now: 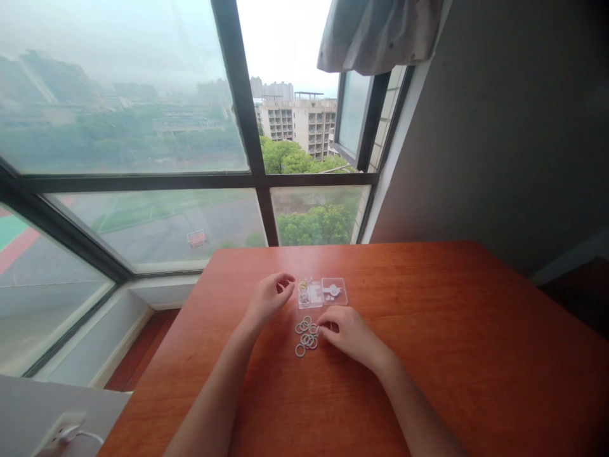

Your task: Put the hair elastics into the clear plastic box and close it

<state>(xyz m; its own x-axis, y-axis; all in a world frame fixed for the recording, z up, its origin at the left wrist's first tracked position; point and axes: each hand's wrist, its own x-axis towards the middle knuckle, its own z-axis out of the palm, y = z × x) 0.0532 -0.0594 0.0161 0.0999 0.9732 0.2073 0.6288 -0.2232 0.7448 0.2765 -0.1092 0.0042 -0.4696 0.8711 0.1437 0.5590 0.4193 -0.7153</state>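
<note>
Grey rings (pixel 307 336) on the table (pixel 428 317), by the right hand (pixel 351 332)
Left hand (pixel 269 297) near plastic case (pixel 311 306), fingers slightly apart; right fingers' grip unclear.

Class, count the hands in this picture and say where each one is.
2: the left hand is just left of the clear box; the right hand is right beside the pale rings.

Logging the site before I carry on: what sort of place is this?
Probably an upper-floor room in a home or dormitory: a reddish-brown wooden table stands by a large dark-framed glass window that looks down on leafy green trees, and a pale grey fabric curtain hangs at the top.
</note>
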